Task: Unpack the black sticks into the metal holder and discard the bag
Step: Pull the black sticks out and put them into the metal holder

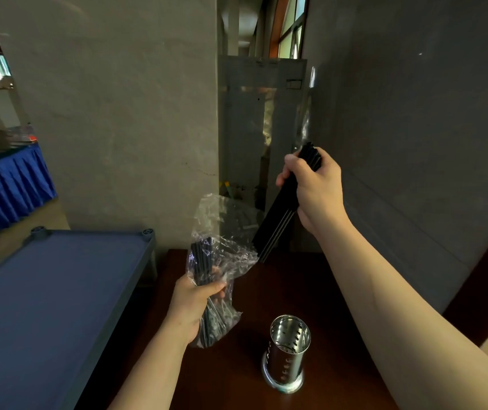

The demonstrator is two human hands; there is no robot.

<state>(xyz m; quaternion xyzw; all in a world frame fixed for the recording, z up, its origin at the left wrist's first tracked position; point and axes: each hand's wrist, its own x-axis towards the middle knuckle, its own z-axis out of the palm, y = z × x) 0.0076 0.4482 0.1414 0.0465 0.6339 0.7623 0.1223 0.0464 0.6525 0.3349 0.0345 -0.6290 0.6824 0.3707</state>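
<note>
- While the grey walls [118,113] and a metal cabinet [262,119] close off the far side, a blue-skirted table [8,187] stands well off to the left, so the work is crowded into a corner.
- Just left of the bench, a blue-topped shelf unit [59,291] sits alongside, bare where it shows.
- Dark and wooden, the bench [340,335] carries only the metal holder [288,362], upright near its front edge and below both arms, likely placed for an easy drop.
- Raised high, the right hand [313,187] is curled tight round a bundle of black sticks [278,220], lifted clear of the bag, their lower ends slanting down to its mouth.
- Lower and above the left edge, the left hand [195,300] clenches the clear plastic bag [222,261] at its middle, bracing it; more sticks seem left inside, though the crinkled film blurs them.
</note>
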